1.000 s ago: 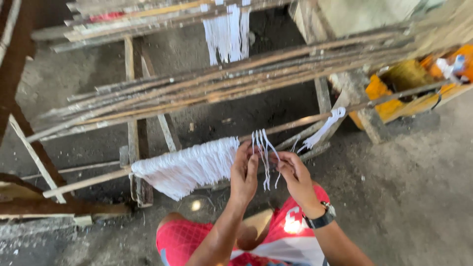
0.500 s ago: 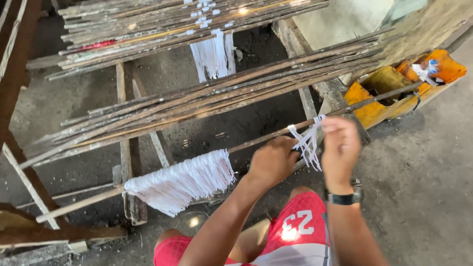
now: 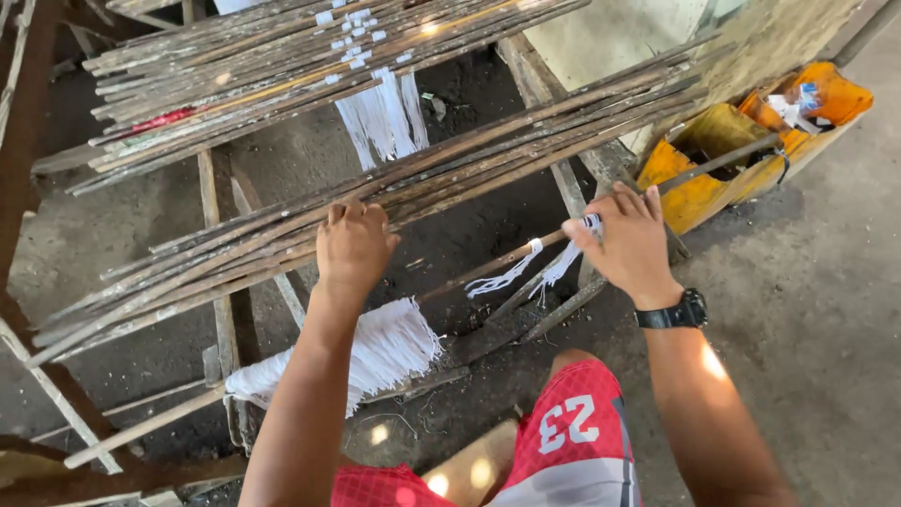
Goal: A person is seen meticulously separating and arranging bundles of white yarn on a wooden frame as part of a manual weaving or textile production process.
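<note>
Running on a slant from lower left to upper right, the thin stick (image 3: 488, 268) with white string tufts (image 3: 507, 274) passes under both hands: the right hand (image 3: 627, 239) pinches it, the left hand (image 3: 352, 249) rests curled on the bundled sticks (image 3: 282, 235).

1. The left hand (image 3: 352, 246) no longer works the white strings on the thin stick (image 3: 488, 268); it now lies up on the bundle of long sticks (image 3: 450, 174), fingers over them.
2. The right hand (image 3: 627, 242) moves rightward along the thin stick and now pinches a white string tie (image 3: 591, 223) near its end.
3. Two small string tufts (image 3: 511, 272) now hang apart from the thick white fringe (image 3: 375, 352).
</note>
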